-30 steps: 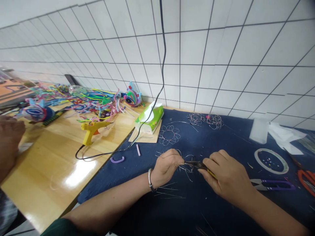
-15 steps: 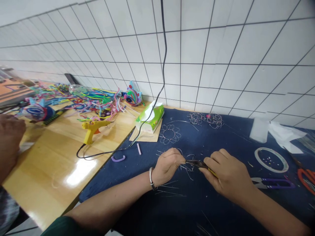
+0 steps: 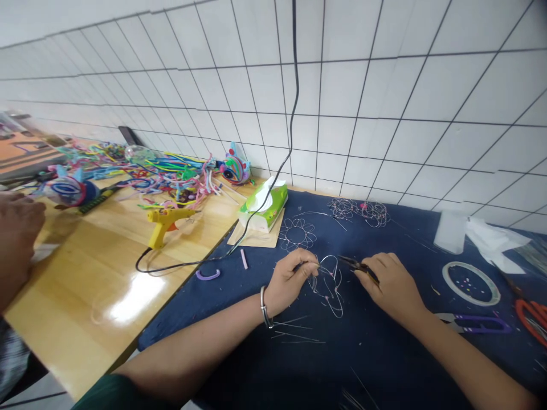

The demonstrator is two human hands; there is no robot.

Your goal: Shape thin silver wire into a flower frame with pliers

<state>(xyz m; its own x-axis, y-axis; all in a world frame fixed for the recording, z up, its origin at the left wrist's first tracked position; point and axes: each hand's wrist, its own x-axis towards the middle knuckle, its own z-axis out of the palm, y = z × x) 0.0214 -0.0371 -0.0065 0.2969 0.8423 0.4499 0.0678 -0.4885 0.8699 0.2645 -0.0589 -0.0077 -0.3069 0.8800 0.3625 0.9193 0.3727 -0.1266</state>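
My left hand pinches a looped wire flower at its upper left, and the thin petals hang down over the dark blue cloth. My right hand is wrapped round the yellow-and-black handles of a pair of pliers. The pliers' dark jaws point left, a short way from the wire flower and apart from it. A finished-looking ring of wire petals lies flat behind my left hand. Several straight cut wires rest on the cloth below my left wrist.
At left are a yellow glue gun, its cord, and colourful pipe cleaners. A tissue pack stands behind. Purple-handled snips, a white ring and orange scissors lie at right. Another person's hand shows at far left.
The pliers have come away from the wire by my left fingertips, and my right hand has shifted slightly. More of the wire flower now shows, turned and hanging below my left fingers.
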